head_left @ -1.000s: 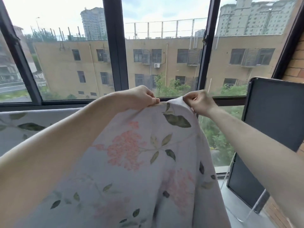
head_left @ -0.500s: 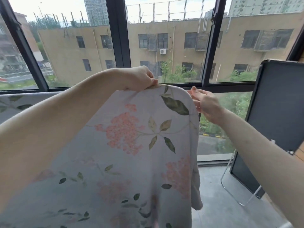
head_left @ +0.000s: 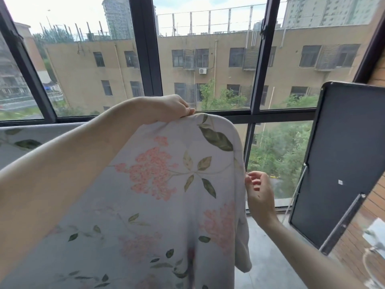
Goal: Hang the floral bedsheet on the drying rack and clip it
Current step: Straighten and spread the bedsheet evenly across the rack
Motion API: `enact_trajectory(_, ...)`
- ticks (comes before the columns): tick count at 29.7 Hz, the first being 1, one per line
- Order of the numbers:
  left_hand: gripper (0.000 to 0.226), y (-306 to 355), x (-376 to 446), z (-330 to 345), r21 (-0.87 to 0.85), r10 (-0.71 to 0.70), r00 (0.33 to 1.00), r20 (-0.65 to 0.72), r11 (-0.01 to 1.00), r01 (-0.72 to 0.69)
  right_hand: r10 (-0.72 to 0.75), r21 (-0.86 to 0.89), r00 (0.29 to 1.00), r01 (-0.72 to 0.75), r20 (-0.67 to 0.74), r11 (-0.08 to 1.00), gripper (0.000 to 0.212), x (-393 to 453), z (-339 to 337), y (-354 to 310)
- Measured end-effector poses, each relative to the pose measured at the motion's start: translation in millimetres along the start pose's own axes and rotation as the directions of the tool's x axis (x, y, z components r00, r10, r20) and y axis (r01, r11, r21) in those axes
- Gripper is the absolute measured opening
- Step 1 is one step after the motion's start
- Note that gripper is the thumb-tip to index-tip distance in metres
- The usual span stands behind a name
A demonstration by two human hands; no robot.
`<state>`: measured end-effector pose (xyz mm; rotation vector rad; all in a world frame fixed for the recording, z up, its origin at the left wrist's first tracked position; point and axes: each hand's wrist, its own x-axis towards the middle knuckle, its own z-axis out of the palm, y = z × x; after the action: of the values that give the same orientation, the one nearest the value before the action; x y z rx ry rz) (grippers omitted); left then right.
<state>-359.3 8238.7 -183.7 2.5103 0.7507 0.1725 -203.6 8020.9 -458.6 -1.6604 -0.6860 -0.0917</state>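
Observation:
The floral bedsheet (head_left: 166, 184), pale with pink blossoms and green leaves, is draped over a bar that it hides, and fills the lower middle of the view. My left hand (head_left: 173, 108) pinches the sheet's top fold at the rounded corner. My right hand (head_left: 259, 192) hangs beside the sheet's right edge, fingers loosely curled, holding nothing, its fingertips close to the hem. The drying rack itself is covered by the cloth. No clip is in sight.
A dark framed window (head_left: 150, 59) runs across the back. A black folded table (head_left: 341, 159) leans against the brick wall (head_left: 375, 201) on the right. Grey floor (head_left: 268, 265) shows below the sheet's right edge. More of the sheet (head_left: 20, 140) stretches off to the left.
My right hand has let go of the sheet's top corner and dropped down along its right edge. My left hand keeps its pinch on the top fold.

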Motion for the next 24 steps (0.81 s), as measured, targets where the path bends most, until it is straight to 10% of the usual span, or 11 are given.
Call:
enact_trajectory(9, 0.032, 0, 0, 4, -0.031, -0.012, 1.0, -0.01, 0.999, 0.012, -0.072, -0.02, 0.994, 0.074, 0.076, 0.997, 0.021, -10, 9, -3)
enact_trajectory(15, 0.033, 3, 1, 4, -0.055, -0.023, 1.0, 0.011, 0.998, 0.024, -0.014, 0.061, 0.97, 0.03, -0.241, 0.998, 0.027, 23, -30, -15)
enact_trajectory(20, 0.031, 4, 3, 6, -0.022, -0.018, 1.0, -0.013, 1.0, 0.017, 0.137, -0.072, 0.99, -0.136, 0.009, 0.988, 0.01, 39, -25, -5)
enact_trajectory(24, 0.035, 0, 5, 3, -0.002, -0.007, 1.0, -0.016, 1.0, 0.007, -0.024, -0.018, 0.978, 0.02, -0.208, 1.0, 0.015, -8, -20, -15)
